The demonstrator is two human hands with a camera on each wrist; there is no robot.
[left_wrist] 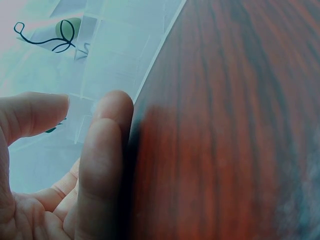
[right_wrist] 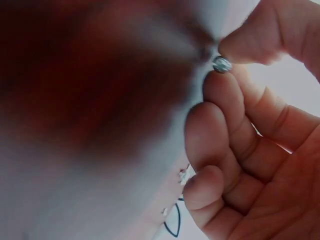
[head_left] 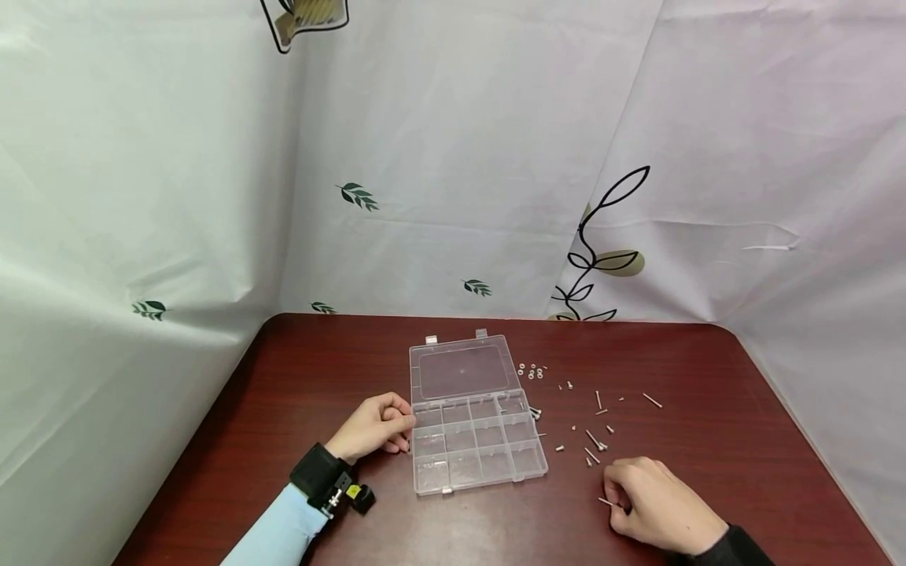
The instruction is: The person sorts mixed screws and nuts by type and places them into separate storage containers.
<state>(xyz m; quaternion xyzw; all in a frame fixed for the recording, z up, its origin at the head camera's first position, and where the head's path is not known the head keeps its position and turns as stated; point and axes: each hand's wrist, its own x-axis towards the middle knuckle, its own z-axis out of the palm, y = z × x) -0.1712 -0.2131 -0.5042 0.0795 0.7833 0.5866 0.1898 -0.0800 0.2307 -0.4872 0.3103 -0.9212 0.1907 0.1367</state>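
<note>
A clear plastic compartment box (head_left: 462,464) lies on the table with its lid (head_left: 463,372) folded back. At its left edge my left hand (head_left: 378,424) touches the side with loosely bent fingers; in the left wrist view the fingertips (left_wrist: 115,107) lie along the box edge, the thumb apart from them. My right hand (head_left: 654,503), to the right of the box, pinches a small screw (head_left: 605,501) between thumb and forefinger. Its shiny round head (right_wrist: 222,64) shows in the right wrist view, with the other fingers curled below.
Several loose screws (head_left: 593,442) are scattered right of the box, some close to its right side. Several small white rings (head_left: 531,372) lie by the lid's right edge. A patterned white cloth (head_left: 453,157) hangs behind the dark red wooden table (head_left: 340,354).
</note>
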